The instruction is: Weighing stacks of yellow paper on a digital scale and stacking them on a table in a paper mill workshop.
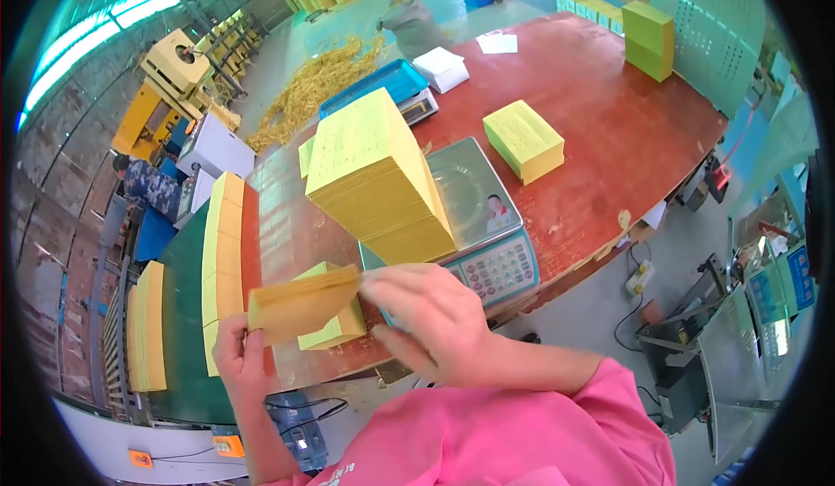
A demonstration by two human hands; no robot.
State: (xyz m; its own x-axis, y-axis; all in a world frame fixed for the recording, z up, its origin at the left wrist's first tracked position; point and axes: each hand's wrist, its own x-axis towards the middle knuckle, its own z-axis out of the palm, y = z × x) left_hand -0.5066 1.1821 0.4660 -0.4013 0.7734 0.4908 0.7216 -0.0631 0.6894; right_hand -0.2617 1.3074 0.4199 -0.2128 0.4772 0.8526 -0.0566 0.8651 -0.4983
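Observation:
My left hand [240, 355] grips the lower left end of a thin stack of yellow paper sheets [300, 310], thumb on its near side. The stack is held up and tilted above the table's near edge. At its right end is my right hand [444, 325], smeared a little by motion, thumb and fingers apart; whether the fingertips touch the sheets I cannot tell. Behind the held sheets a small yellow paper block [335, 336] is partly hidden. Just beyond, a tall pile of yellow paper [374, 173] stands on a digital scale [491, 264] with a keypad.
On the red table [600, 129] lie another yellow block [526, 138], a taller upright block [648, 40], a blue-tray scale [374, 86] and white paper [441, 68]. Yellow blocks line the left edge [224, 260]. A person [152, 186] sits by machines at far left. Yellow scraps [317, 86] cover the floor.

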